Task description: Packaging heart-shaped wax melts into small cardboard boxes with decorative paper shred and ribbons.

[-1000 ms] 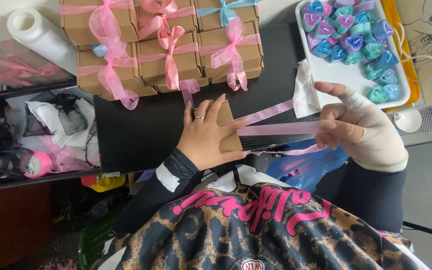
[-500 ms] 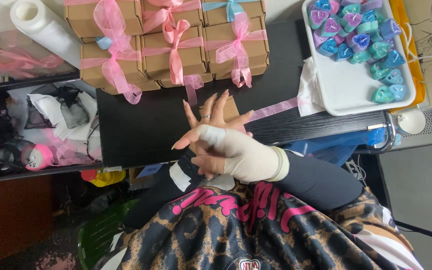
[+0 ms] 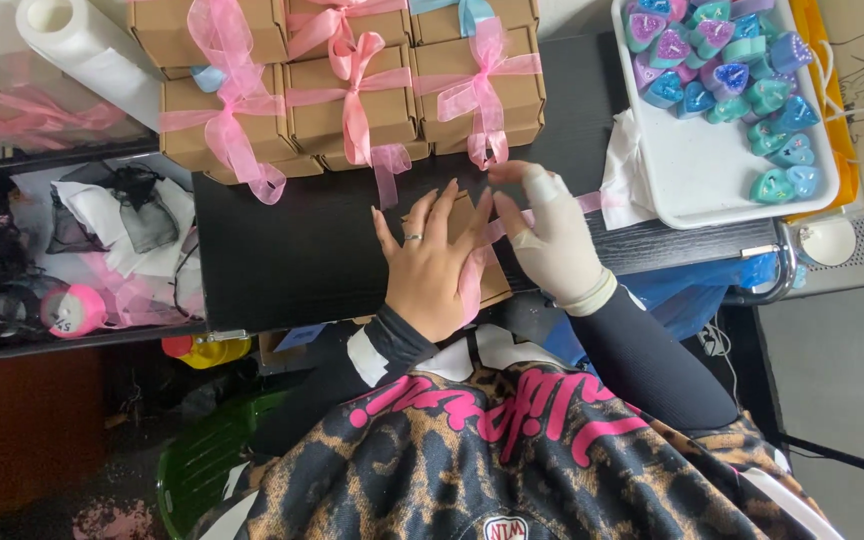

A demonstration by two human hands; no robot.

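Now the right hand (image 3: 552, 240), which lay across the left half a second ago, sits beside it, pinching the pink ribbon (image 3: 474, 275). The left hand (image 3: 432, 265) stays spread flat on the small brown box (image 3: 487, 285).

Brown box (image 3: 472, 250): matt cardboard. Pink ribbon (image 3: 474, 275): thin, see-through, shiny cloth. Right hand (image 3: 552, 240): soft cream cloth wrap. Table (image 3: 292, 250): black, wood grain. Tray (image 3: 702, 170): smooth white plastic.
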